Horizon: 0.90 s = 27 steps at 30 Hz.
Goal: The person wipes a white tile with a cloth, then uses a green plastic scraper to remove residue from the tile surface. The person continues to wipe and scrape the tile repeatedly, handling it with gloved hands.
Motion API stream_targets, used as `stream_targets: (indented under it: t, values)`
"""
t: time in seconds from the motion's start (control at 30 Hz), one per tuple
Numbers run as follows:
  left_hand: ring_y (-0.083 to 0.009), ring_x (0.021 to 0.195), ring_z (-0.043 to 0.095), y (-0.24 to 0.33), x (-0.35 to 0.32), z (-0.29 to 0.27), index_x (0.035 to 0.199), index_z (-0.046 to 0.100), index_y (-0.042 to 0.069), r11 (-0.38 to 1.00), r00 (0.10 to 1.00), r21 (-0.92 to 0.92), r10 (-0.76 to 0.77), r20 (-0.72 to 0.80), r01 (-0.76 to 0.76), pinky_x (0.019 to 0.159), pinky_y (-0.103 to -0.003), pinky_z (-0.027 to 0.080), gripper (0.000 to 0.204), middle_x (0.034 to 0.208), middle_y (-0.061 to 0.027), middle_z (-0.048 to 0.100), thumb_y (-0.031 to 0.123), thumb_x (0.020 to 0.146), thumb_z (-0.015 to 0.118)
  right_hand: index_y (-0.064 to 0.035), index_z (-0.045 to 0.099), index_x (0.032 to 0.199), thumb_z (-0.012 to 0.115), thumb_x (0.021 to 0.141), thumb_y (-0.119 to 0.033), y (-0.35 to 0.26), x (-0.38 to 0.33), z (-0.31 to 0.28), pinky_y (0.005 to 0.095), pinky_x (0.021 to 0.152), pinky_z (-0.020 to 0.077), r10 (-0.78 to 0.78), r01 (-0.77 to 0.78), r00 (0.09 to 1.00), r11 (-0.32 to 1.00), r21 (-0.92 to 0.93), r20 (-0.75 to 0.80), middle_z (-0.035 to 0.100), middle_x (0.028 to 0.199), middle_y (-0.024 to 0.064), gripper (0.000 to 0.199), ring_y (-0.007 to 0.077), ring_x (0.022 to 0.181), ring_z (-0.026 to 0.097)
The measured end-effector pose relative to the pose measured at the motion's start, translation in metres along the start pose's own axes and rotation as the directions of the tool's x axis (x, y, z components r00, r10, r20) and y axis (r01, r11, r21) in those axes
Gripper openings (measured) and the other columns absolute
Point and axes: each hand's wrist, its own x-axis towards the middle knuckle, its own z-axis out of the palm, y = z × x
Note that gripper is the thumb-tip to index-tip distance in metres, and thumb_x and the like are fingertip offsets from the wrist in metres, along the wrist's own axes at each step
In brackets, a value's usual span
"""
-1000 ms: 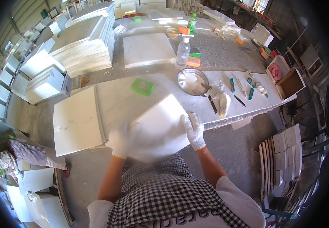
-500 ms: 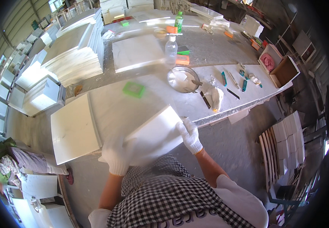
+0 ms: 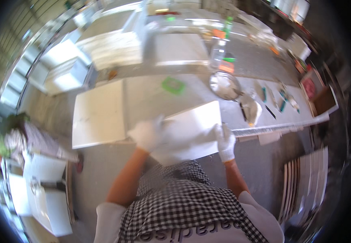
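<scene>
— From the head view, where's that white panel (image 3: 189, 133) against the hands?

— Between them. The left hand (image 3: 148, 134), gloved white, has its grip curled over the panel's left end; the right hand (image 3: 225, 141), also gloved, pinches the right edge, fingers closed on it. The panel hangs tilted at the near edge of the worktop (image 3: 151, 97), its far corner over the worktop, its near part over the floor in front of the checked apron (image 3: 175, 198).

— How many of each thing?

— Two gloved hands, one panel held. Left of the panel lies one more flat white board (image 3: 98, 115), partly overhanging the worktop edge. Beyond the panel: one green pad (image 3: 173, 85), one round metal bowl (image 3: 224, 85), one clear bottle (image 3: 218, 56). Right of the panel a few small tools (image 3: 281, 103), too blurred to count.

— Edges and room?

— The strip of worktop just beyond the panel, between the board and the bowl, is bare but for the green pad. Right of the panel a stack of upright slabs (image 3: 305, 182) stands on the floor, well apart.
</scene>
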Motion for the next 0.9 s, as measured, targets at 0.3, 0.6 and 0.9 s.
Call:
stream_targets:
  t: [0.3,0.6,0.9]
  values:
    - [-0.0356,0.059,0.063,0.003,0.028,0.027,0.079,0.065,0.010,0.974,0.967,-0.098,0.187,-0.171,-0.205,0.056,-0.047,0.049,0.039,0.065,-0.0154,0.063,0.048,0.085,0.066,-0.0038,0.069,0.091,0.062,0.096,-0.029,0.030,0.012,-0.013,0.0408,0.067,0.0494,-0.075,0.072,0.997,0.993,-0.094,-0.028,0.067,0.085,0.0137,0.027,0.0229,0.075,0.063]
    - [-0.0375,0.049,0.053,-0.003,0.046,0.031,0.064,0.051,0.007,0.990,0.972,-0.021,0.132,-0.193,-0.139,0.048,-0.046,0.040,0.050,0.053,-0.0162,0.053,0.051,0.083,0.069,-0.0100,0.072,0.102,0.059,0.094,-0.029,0.021,0.046,-0.010,0.0444,0.077,0.0502,-0.215,0.179,0.974,0.921,-0.346,-0.070,0.069,0.093,0.0139,0.024,0.0337,0.086,0.065]
    - [-0.0402,0.056,0.055,-0.004,0.050,0.047,0.064,0.058,0.005,0.987,0.908,0.053,0.158,-0.388,-0.150,0.053,-0.049,0.042,0.047,0.059,-0.0185,0.056,0.045,0.089,0.061,-0.0114,0.072,0.104,0.055,0.093,-0.032,0.005,0.139,-0.045,0.0441,0.087,0.0487,-0.179,0.151,0.983,0.690,-0.708,0.036,0.070,0.099,0.0165,0.029,0.0337,0.097,0.064]
